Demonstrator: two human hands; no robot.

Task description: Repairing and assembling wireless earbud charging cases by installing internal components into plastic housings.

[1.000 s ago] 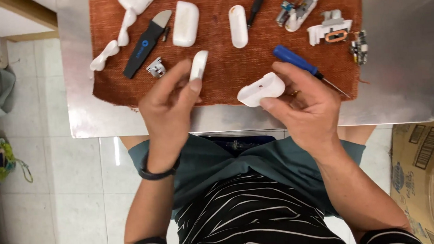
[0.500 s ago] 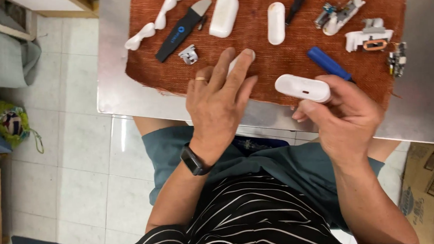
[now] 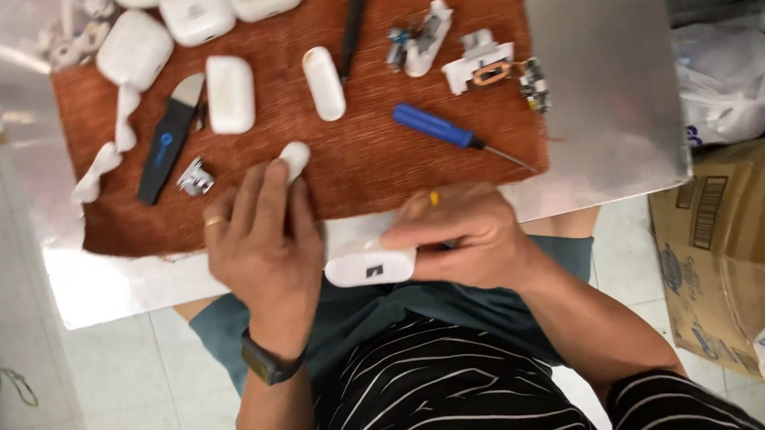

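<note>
My left hand [image 3: 263,246] lies flat on the rust-coloured mat [image 3: 355,169], its fingertips touching a small white oval piece [image 3: 295,158]. A ring is on one finger and a dark watch is on the wrist. My right hand [image 3: 465,237] is closed around a white earbud case shell [image 3: 369,264] and holds it at the table's near edge, over my lap. A blue-handled screwdriver [image 3: 443,130] lies on the mat just beyond my right hand.
On the mat lie more white case shells [image 3: 230,93], a white lid piece [image 3: 323,82], a black-and-blue pry tool [image 3: 166,143], a small metal clip [image 3: 194,178] and loose electronic parts [image 3: 488,64]. A steel tabletop [image 3: 610,102] carries the mat. Cardboard boxes [image 3: 728,251] stand at right.
My right hand has drawn the white case shell back off the mat to the table's near edge. My left hand stays on the small white piece. The view has shifted.
</note>
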